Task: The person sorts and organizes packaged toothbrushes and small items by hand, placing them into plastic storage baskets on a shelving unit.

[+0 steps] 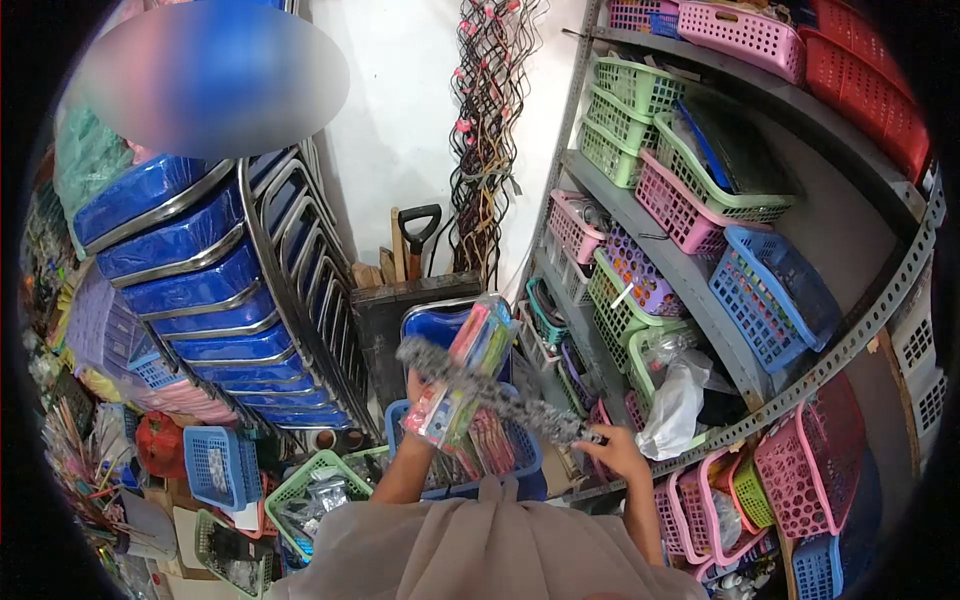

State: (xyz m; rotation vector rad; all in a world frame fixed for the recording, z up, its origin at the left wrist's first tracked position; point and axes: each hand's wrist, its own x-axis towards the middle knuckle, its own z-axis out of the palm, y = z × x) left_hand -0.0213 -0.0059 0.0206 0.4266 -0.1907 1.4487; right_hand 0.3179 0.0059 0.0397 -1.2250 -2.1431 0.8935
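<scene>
My left hand [416, 392] is closed round colourful plastic packets [462, 375], seen at the centre, low in the view. A grey, fuzzy strip [490, 388] lies slantwise across the packets. At the strip's lower right end, my right hand [612, 448] has its fingers closed on it. Just below the packets is a blue basket [531, 462] with more packets inside. My left fingers are partly hidden behind the packets.
Stacked blue chairs [225, 290] rise at the left. On the right, a grey metal shelf [640, 220] bears green, pink and blue baskets. A green basket [318, 495] stands low at the left. A black-handled tool [418, 228] leans against the white wall.
</scene>
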